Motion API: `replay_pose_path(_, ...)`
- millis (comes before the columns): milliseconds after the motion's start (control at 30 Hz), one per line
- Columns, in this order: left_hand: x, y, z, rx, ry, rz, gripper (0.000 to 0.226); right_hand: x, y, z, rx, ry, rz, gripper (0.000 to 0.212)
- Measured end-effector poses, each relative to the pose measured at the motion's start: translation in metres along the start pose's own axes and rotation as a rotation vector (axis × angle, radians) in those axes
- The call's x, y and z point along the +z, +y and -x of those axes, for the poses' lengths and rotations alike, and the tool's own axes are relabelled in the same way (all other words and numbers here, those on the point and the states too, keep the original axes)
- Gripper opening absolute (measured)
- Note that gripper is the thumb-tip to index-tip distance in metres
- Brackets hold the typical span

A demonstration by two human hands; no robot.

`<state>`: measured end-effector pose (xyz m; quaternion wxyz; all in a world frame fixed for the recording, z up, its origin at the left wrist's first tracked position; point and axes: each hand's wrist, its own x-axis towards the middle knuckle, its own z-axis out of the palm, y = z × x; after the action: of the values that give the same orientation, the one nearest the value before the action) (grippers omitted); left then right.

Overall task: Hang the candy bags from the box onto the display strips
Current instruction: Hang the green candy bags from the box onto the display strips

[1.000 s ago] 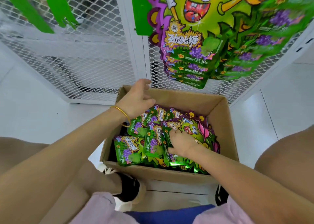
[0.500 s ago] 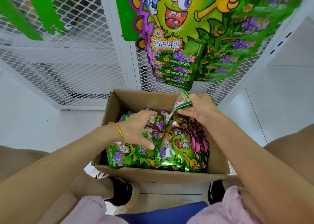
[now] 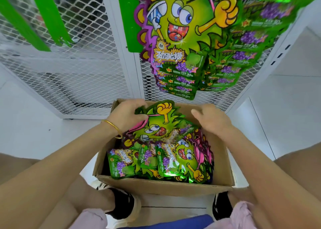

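White tiled floor point(image 3: 286, 116), white wire-mesh rack point(image 3: 78, 72) behind. Cardboard box point(image 3: 165, 187) sits on the floor between your two black shoes point(image 3: 125, 204), top open.

Your left hand point(image 3: 126, 116), gold bracelet point(image 3: 111, 124) at the wrist, grips one candy bag point(image 3: 156, 126) by its upper left edge, fingers curled over it. That bag is raised and tilted above the far left part of the box, over the loose candy bags point(image 3: 173, 161) that lie in the box.

Your right hand point(image 3: 212, 119) hovers over the far right corner of the box, fingers relaxed and slightly spread, holding nothing. Contact with the box wall: cannot tell.

Hung candy bags point(image 3: 182, 37) overlap in rows on the mesh above the box, beside a green display strip point(image 3: 128, 20). Two more green strips point(image 3: 46, 15) hang upper left.
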<state>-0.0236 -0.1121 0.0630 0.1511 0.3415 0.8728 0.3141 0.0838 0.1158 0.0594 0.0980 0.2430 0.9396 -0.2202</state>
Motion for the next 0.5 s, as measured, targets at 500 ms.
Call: replay_pose_path(500, -0.037, 0.035, -0.015, -0.099, 0.017, 0.340, 0.020, -0.015, -0.020, 0.004, -0.146, 0.057, -0.636, 0.019)
